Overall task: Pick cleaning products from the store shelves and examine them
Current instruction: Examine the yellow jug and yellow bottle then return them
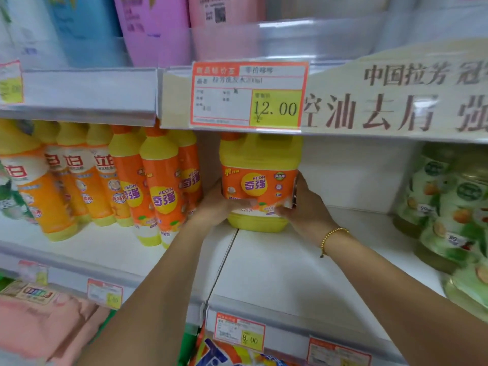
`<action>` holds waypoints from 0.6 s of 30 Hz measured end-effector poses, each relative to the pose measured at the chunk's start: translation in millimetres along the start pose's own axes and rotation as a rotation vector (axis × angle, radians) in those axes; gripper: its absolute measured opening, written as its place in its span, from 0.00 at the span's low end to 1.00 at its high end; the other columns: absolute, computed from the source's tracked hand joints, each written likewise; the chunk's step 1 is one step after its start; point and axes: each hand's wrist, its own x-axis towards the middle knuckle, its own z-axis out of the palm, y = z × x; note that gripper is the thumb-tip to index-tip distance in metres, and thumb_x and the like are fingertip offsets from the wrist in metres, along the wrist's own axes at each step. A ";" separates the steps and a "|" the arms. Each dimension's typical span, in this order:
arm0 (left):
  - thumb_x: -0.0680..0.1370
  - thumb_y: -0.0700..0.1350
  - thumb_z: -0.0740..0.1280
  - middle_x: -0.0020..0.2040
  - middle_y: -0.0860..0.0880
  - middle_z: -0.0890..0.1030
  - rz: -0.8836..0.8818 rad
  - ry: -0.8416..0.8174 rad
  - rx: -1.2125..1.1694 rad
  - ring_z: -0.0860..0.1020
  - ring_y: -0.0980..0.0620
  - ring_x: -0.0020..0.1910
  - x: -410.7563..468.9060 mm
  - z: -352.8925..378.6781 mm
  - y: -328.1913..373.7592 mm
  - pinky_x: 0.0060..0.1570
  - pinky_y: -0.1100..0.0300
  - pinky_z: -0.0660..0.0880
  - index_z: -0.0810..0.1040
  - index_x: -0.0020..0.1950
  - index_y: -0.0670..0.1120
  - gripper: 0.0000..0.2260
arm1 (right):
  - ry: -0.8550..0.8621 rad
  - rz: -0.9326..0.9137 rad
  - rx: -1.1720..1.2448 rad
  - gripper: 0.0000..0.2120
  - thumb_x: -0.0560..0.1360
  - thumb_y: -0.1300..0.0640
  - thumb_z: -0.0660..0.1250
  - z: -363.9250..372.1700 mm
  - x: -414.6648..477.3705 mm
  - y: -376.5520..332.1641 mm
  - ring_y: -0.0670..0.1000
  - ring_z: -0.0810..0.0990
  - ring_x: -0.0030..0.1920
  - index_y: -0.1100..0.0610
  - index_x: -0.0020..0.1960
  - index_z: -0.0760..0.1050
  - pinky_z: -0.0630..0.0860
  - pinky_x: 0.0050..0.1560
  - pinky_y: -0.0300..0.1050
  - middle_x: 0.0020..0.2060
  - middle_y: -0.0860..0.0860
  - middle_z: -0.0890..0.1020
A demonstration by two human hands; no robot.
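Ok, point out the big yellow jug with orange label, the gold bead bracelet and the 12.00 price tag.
Big yellow jug [261, 154]: head view, yellow shoulder.
Gold bead bracelet [333, 232]: head view, beads atop wrist.
12.00 price tag [275, 108]: head view, yellow price box.

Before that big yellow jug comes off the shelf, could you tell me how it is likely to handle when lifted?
The yellow jug is probably heavy: it is bulky, and both the left hand and right hand grip its sides. Its moulded plastic body looks stiff. Its glossy surface may be slippery, and the wide flat base should resist tipping on the shelf.
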 end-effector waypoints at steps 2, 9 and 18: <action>0.65 0.37 0.78 0.48 0.55 0.82 -0.027 0.003 -0.006 0.82 0.59 0.48 1.9 -4.6 -2.8 0.47 0.65 0.77 0.76 0.51 0.55 0.21 | -0.010 0.003 -0.005 0.37 0.73 0.61 0.70 3.2 3.3 -0.3 0.56 0.77 0.61 0.52 0.75 0.53 0.73 0.60 0.48 0.63 0.53 0.77; 0.68 0.38 0.76 0.53 0.52 0.80 -0.057 0.003 -0.005 0.78 0.55 0.50 0.2 -10.2 4.7 0.48 0.65 0.74 0.73 0.59 0.52 0.23 | -0.082 0.080 0.063 0.34 0.73 0.60 0.71 7.8 6.8 -3.1 0.54 0.73 0.65 0.54 0.73 0.58 0.69 0.61 0.44 0.66 0.52 0.74; 0.65 0.42 0.79 0.60 0.47 0.81 -0.090 -0.021 -0.049 0.79 0.48 0.58 2.1 -6.3 -2.2 0.61 0.50 0.75 0.72 0.67 0.46 0.33 | -0.102 0.139 0.084 0.32 0.74 0.59 0.70 7.0 8.6 2.5 0.56 0.72 0.66 0.56 0.72 0.58 0.69 0.67 0.53 0.67 0.53 0.72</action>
